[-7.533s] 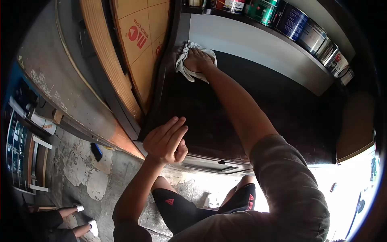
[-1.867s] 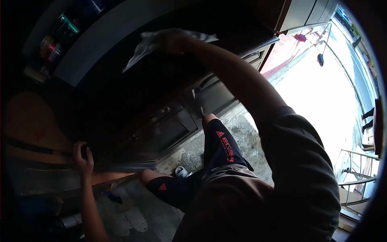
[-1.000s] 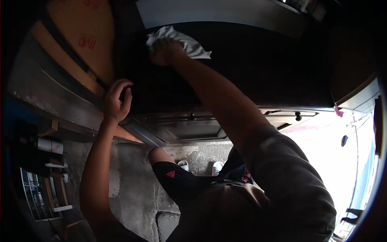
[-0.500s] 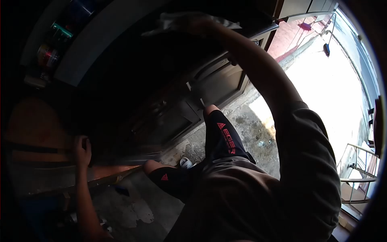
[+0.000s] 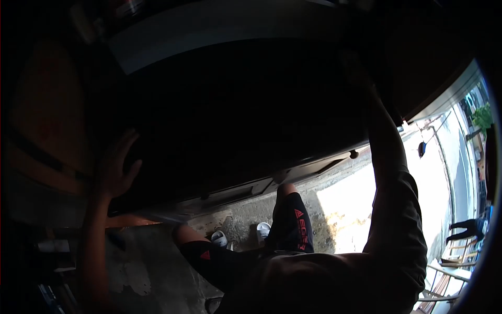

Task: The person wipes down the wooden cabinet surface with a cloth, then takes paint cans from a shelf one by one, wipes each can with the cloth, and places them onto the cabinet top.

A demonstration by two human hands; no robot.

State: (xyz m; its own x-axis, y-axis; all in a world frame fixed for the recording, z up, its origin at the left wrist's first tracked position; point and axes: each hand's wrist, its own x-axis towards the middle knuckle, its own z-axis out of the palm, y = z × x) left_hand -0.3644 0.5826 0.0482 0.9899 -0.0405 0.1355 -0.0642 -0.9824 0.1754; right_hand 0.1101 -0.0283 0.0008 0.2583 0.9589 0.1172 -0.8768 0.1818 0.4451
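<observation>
My left hand (image 5: 117, 165) is at the left end of a dark cabinet top (image 5: 235, 120), thumb and fingers apart, with nothing seen in it. Whether the palm rests on the surface is too dark to tell. My right hand (image 5: 358, 70) reaches far over the right part of the same top, arm stretched out. Deep shadow hides its fingers and anything under them. Below the top's front edge run panelled cabinet doors (image 5: 251, 189) with a round knob (image 5: 354, 154).
A pale curved strip (image 5: 209, 36) runs along the back of the top. An orange-brown rounded panel (image 5: 47, 115) stands at the left. My knees are close to the doors, with slippers (image 5: 219, 238) below. A person (image 5: 468, 229) is outside at the right.
The view has turned. My right hand, earlier on a light patterned cloth, now reaches into shadow where no cloth can be made out. My left hand has moved up with fingers spread.
</observation>
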